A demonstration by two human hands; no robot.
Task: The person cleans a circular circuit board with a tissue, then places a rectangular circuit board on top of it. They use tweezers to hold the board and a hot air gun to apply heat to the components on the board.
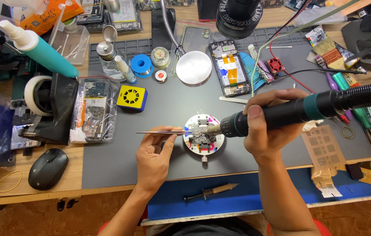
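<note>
My left hand pinches thin metal tweezers that lie level, tips pointing right onto a small circuit board clamped in a round white holder. My right hand grips a black hot-air handle with a teal ring and a ribbed hose. Its metal nozzle points left at the same board, just above it. Both tools meet over the board's middle.
A grey work mat covers the desk. On it lie an opened phone, a yellow fan block, solder spools, a lamp base. A tape dispenser and mouse sit left; a syringe lies on the blue front strip.
</note>
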